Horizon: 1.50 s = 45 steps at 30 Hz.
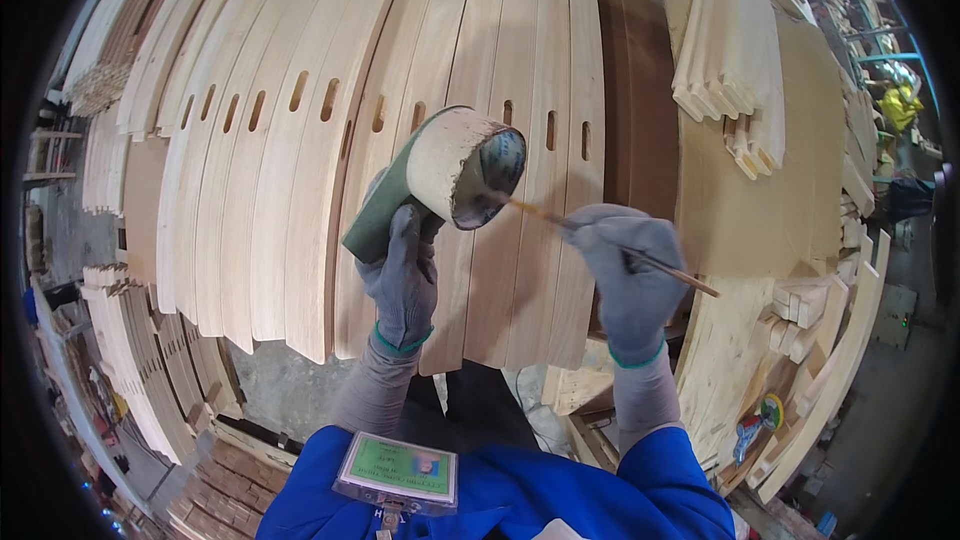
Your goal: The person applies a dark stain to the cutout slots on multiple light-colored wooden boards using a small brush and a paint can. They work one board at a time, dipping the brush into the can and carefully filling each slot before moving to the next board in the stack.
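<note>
My gloved left hand (402, 265) is closed around a green sheet (385, 202), likely sandpaper, together with a round pot (440, 162) crusted with pale dried matter. The pot tilts with its mouth toward the right. In my gloved right hand (628, 265) is a thin brush (545, 213), pinched by its wooden handle; its tip reaches into the pot's mouth. What lies inside the pot is mostly hidden. Beneath both hands, pale wooden slats (485, 50) lie side by side, several with an oblong slot cut through.
Stacked shaped wood pieces (715, 40) rest on cardboard (800, 130) at the right. More slats (140, 360) stand at the lower left. Short wood blocks (805, 302) and a wooden board (730, 350) are at the lower right. A brown strip (640, 90) borders the slats.
</note>
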Each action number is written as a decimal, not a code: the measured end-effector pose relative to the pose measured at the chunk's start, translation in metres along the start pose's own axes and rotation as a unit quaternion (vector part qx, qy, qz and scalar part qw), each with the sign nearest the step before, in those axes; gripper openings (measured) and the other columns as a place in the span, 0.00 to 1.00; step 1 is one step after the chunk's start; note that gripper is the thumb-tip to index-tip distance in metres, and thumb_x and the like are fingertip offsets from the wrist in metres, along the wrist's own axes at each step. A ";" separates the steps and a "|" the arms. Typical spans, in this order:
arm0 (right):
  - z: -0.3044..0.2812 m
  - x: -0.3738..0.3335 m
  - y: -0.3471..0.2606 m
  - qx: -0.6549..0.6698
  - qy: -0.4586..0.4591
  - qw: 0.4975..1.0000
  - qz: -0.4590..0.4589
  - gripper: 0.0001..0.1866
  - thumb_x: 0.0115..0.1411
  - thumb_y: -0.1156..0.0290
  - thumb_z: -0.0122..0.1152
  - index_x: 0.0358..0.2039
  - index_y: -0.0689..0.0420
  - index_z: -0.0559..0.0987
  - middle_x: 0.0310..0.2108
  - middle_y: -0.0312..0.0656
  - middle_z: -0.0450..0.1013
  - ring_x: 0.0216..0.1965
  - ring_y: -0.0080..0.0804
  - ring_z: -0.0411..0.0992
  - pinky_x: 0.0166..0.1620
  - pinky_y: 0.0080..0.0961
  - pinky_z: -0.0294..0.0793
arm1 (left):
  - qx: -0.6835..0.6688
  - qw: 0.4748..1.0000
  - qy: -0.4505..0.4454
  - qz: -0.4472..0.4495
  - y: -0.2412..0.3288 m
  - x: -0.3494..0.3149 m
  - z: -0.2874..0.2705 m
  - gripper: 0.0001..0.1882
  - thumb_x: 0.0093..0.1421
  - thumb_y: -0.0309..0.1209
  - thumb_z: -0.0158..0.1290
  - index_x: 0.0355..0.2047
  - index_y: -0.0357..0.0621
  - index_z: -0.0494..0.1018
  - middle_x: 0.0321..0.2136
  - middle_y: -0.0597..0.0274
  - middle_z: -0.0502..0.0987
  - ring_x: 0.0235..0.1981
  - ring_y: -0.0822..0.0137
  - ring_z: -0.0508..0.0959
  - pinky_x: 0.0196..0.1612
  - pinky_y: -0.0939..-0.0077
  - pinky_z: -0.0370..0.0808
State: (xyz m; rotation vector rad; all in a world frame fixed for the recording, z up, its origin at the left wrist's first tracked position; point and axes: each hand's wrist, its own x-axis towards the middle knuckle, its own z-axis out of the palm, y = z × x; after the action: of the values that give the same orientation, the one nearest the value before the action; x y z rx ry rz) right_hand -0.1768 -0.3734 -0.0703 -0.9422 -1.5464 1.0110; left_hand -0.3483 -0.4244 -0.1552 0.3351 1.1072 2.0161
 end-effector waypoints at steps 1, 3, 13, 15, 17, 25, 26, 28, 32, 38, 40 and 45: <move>-0.009 0.001 0.000 0.002 0.010 1.000 -0.021 0.07 0.53 0.86 0.57 0.31 0.63 0.70 0.34 0.50 0.75 0.30 0.24 0.73 0.34 0.19 0.74 | -0.065 0.998 0.001 -0.025 0.003 -0.004 0.010 0.13 0.61 0.23 0.46 0.46 0.35 0.66 0.41 0.55 0.74 0.42 0.67 0.76 0.39 0.78 0.79; -0.012 0.003 0.010 0.016 0.015 0.999 -0.027 0.07 0.54 0.87 0.56 0.31 0.63 0.70 0.34 0.50 0.75 0.30 0.23 0.72 0.33 0.19 0.74 | -0.056 0.998 -0.041 -0.009 -0.001 -0.010 0.015 0.13 0.61 0.23 0.46 0.46 0.36 0.66 0.41 0.56 0.74 0.42 0.67 0.76 0.40 0.78 0.78; -0.020 -0.038 -0.015 -0.078 -0.195 0.965 -0.155 0.07 0.53 0.88 0.50 0.27 0.61 0.68 0.32 0.51 0.73 0.37 0.51 0.75 0.44 0.41 0.76 | -0.123 0.992 -0.019 0.023 -0.005 -0.006 0.035 0.12 0.61 0.22 0.45 0.46 0.38 0.67 0.43 0.57 0.73 0.43 0.69 0.75 0.42 0.79 0.75; -0.022 -0.037 -0.010 0.041 -0.099 0.990 -0.092 0.09 0.52 0.90 0.49 0.29 0.61 0.67 0.33 0.53 0.73 0.37 0.50 0.75 0.44 0.41 0.76 | -0.090 0.994 -0.046 0.035 -0.004 -0.004 0.028 0.13 0.62 0.22 0.44 0.47 0.38 0.66 0.44 0.56 0.72 0.43 0.69 0.74 0.43 0.77 0.75; -0.018 -0.032 -0.005 0.178 0.011 0.984 -0.014 0.12 0.52 0.92 0.51 0.31 0.61 0.63 0.33 0.56 0.72 0.38 0.46 0.75 0.42 0.40 0.77 | -0.047 0.995 -0.073 0.053 -0.006 -0.006 0.015 0.13 0.63 0.23 0.42 0.48 0.37 0.65 0.45 0.56 0.71 0.44 0.69 0.74 0.45 0.77 0.74; -0.003 -0.028 0.019 0.159 -0.021 0.987 -0.010 0.13 0.51 0.90 0.54 0.30 0.61 0.62 0.34 0.59 0.72 0.35 0.44 0.76 0.37 0.35 0.80 | -0.086 0.990 -0.104 0.029 0.008 0.000 0.019 0.12 0.64 0.24 0.39 0.46 0.33 0.65 0.44 0.56 0.71 0.43 0.69 0.74 0.45 0.77 0.74; 0.000 -0.030 0.019 0.170 -0.021 0.985 -0.019 0.13 0.51 0.90 0.54 0.30 0.61 0.62 0.34 0.59 0.72 0.35 0.44 0.76 0.37 0.35 0.80 | -0.050 0.993 -0.098 0.041 0.008 0.001 0.017 0.12 0.64 0.25 0.39 0.45 0.33 0.65 0.44 0.56 0.71 0.43 0.69 0.74 0.46 0.77 0.74; 0.005 -0.032 0.019 0.185 -0.001 0.983 -0.003 0.12 0.51 0.90 0.53 0.29 0.61 0.63 0.34 0.58 0.72 0.35 0.45 0.76 0.37 0.35 0.80 | -0.088 0.994 -0.051 0.045 0.003 0.002 0.017 0.12 0.64 0.25 0.39 0.45 0.34 0.65 0.44 0.57 0.71 0.44 0.69 0.74 0.46 0.74 0.76; 0.002 -0.008 0.029 0.171 0.004 0.982 0.076 0.08 0.53 0.89 0.50 0.28 0.62 0.64 0.33 0.55 0.72 0.34 0.42 0.76 0.39 0.33 0.79 | -0.075 0.996 0.027 0.028 -0.007 0.000 -0.005 0.12 0.64 0.25 0.40 0.46 0.35 0.65 0.44 0.57 0.71 0.45 0.67 0.74 0.46 0.70 0.77; 0.001 0.112 0.070 0.078 -0.136 0.970 0.184 0.03 0.56 0.80 0.54 0.30 0.66 0.71 0.29 0.47 0.73 0.32 0.32 0.76 0.39 0.24 0.78 | -0.055 0.994 0.087 -0.025 -0.012 -0.029 -0.063 0.12 0.62 0.25 0.44 0.45 0.33 0.67 0.41 0.55 0.73 0.40 0.64 0.76 0.42 0.64 0.79; 0.013 0.137 0.087 0.062 -0.206 0.955 0.206 0.05 0.55 0.78 0.56 0.30 0.66 0.72 0.28 0.45 0.73 0.30 0.29 0.75 0.38 0.22 0.77 | -0.037 0.994 0.091 -0.042 -0.017 -0.038 -0.078 0.12 0.62 0.26 0.45 0.45 0.32 0.67 0.41 0.55 0.73 0.41 0.64 0.76 0.42 0.63 0.79; 0.043 0.158 0.118 0.023 -0.320 0.919 0.228 0.06 0.54 0.74 0.59 0.29 0.63 0.73 0.24 0.40 0.72 0.25 0.22 0.72 0.30 0.15 0.73 | 0.122 0.979 0.138 -0.092 -0.027 -0.049 -0.105 0.12 0.62 0.27 0.46 0.45 0.36 0.67 0.40 0.57 0.74 0.39 0.67 0.76 0.40 0.73 0.78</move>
State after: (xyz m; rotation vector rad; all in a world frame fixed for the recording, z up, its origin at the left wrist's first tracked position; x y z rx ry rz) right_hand -0.2379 -0.1923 -0.1352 -1.0180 -1.8537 1.8179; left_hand -0.3612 -0.5147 -0.2314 0.0720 1.5077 1.7997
